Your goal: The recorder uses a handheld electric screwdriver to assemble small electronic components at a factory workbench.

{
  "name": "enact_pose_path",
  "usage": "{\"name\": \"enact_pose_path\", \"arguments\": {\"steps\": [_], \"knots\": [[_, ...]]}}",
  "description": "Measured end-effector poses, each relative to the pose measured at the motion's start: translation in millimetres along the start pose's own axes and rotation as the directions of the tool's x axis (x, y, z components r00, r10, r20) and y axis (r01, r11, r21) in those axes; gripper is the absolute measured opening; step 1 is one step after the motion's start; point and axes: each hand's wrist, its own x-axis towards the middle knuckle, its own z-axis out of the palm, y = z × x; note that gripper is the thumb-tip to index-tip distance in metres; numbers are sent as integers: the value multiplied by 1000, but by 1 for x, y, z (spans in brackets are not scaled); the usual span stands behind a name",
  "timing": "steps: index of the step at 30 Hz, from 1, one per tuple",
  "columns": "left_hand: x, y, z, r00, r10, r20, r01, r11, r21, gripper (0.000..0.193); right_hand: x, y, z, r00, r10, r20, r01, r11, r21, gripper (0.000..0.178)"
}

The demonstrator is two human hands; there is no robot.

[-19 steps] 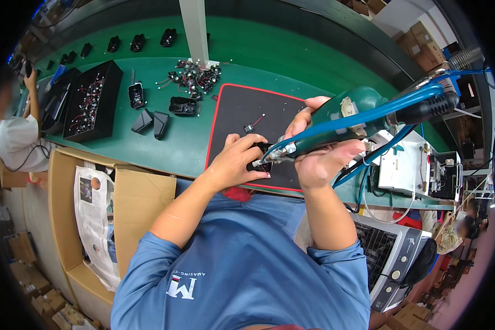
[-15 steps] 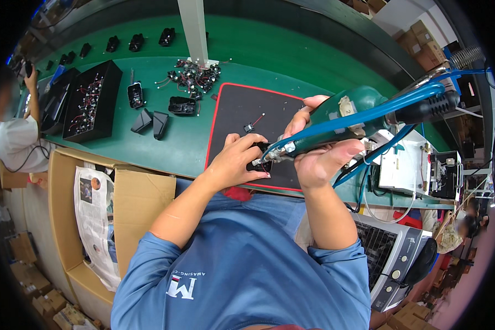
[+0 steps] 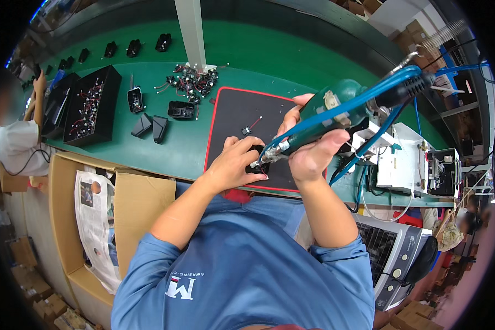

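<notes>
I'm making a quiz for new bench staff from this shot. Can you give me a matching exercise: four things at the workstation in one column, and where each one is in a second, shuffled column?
Things:
1. green power screwdriver
2. small black part
3. black tray of wired parts
4. newspaper

Places:
A. on the cardboard box below the bench edge
B. gripped in the right hand
C. far left on the green bench
D. under the left hand on the black mat

Pairs: 1-B, 2-D, 3-C, 4-A

Barely any change: right hand [image 3: 313, 157] with the green pneumatic screwdriver [image 3: 335, 113] tipped a touch lower toward the small black part [image 3: 258, 166] under the left hand [image 3: 234, 165]; view shifted slightly
</notes>
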Motion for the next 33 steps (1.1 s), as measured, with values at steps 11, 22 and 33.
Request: {"name": "enact_pose_path", "arguments": {"steps": [11, 22, 33], "knots": [[-2, -2, -2, 997, -34, 75, 30, 998, 59, 69, 32, -63, -7, 985, -174, 5, 174, 985, -10, 109], [14, -8, -7, 987, 70, 145, -86, 990, 109, 42, 27, -54, -9, 986, -167, -23, 168, 985, 51, 104], [52, 16, -6, 1000, 17, 0, -17, 997, -72, 35, 40, -61, -15, 976, -216, -39, 217, 975, 44, 97]]}}
